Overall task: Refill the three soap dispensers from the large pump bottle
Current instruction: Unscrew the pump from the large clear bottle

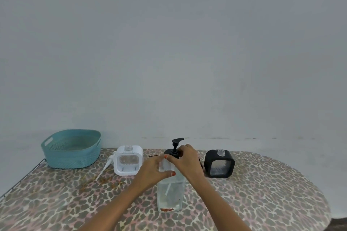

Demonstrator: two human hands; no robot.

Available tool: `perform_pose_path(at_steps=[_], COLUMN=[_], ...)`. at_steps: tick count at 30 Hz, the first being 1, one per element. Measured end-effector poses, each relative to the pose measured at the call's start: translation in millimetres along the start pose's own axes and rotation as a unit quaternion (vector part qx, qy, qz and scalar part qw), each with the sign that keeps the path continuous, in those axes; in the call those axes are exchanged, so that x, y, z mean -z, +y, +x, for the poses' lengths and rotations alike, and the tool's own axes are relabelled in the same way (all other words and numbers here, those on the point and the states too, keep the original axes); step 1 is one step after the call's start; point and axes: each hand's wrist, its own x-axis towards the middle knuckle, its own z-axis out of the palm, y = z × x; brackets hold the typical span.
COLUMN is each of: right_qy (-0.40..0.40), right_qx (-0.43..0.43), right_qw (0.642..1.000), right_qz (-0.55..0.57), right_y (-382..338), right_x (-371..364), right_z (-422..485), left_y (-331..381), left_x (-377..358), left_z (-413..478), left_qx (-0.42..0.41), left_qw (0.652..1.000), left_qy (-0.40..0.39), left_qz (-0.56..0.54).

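Note:
The large clear pump bottle (170,196) stands upright in the middle of the table, its black pump head (176,143) pointing right. My left hand (155,169) wraps the bottle's upper body. My right hand (185,159) grips the black collar under the pump. A white square dispenser (128,160) stands to the left, its neck uncapped. A black square dispenser (219,164) stands to the right, also uncapped. Something dark shows behind my hands, mostly hidden.
A teal woven basket (72,148) sits at the back left corner. A white pump with its tube (105,167) lies on the leopard-print tablecloth (262,193) beside the white dispenser. A plain wall rises right behind the table.

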Motion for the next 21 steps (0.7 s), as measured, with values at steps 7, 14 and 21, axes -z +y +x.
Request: perform_pose_path(at_steps=[7, 14, 21], right_qy=[-0.061, -0.083, -0.135], right_qx=[0.023, 0.055, 0.087], right_qw=[0.998, 0.995, 0.987], right_qz=[0.011, 0.022, 0.033], right_y=[3, 4, 10], right_x=[7, 12, 16], right_z=[9, 12, 20], left_y=[-3, -9, -10], left_x=[1, 1, 4], left_z=[4, 8, 5], left_qx=[-0.006, -0.013, -0.014], left_qw=[0.999, 0.999, 0.998], left_qy=[-0.027, -0.02, -0.025], left_qz=[-0.035, -0.043, -0.054])
